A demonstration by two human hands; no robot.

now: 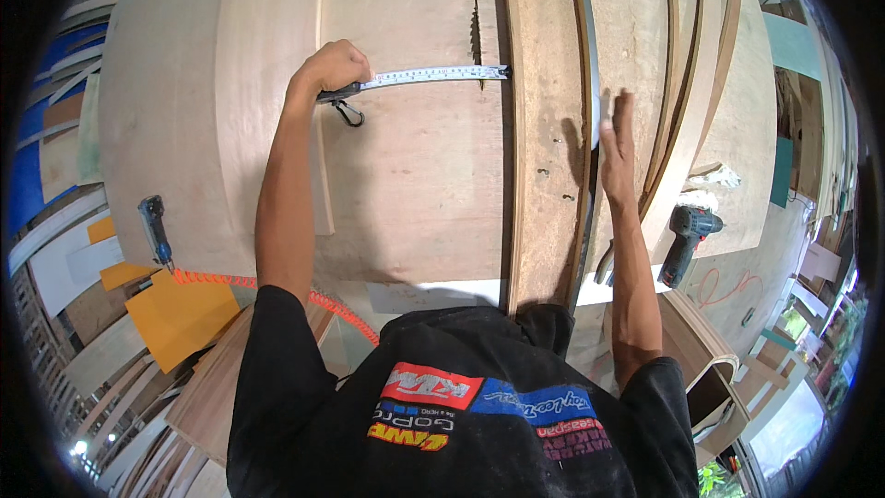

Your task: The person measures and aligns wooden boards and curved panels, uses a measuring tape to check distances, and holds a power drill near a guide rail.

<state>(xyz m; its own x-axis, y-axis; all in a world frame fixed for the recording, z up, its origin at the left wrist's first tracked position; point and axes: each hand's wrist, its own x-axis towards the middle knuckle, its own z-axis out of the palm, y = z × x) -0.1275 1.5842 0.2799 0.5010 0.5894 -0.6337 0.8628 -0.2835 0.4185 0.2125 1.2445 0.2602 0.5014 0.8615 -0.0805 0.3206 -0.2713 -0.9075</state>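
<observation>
My left hand (334, 69) is closed around the dark case of a tape measure (339, 92), from which a black carabiner clip (350, 113) hangs. The white tape blade (429, 75) runs out to the right, and its end meets the dark left edge of a long board (542, 148). Beneath the tape lies a thin, dark, jagged-edged strip (476, 32), like a saw blade. My right hand (619, 148) is held edge-on with fingers stretched out, holding nothing, beside a long metal strip (590, 55) along the board's right side. Whether it touches the strip I cannot tell.
Pale plywood sheets (406, 184) cover the worktop. Several long wooden strips (687, 111) lie at right, above a cordless drill (690, 242). At left rests a blue-black air tool (155, 231) on a coiled orange hose (217, 278). A wooden box (705, 341) stands near right.
</observation>
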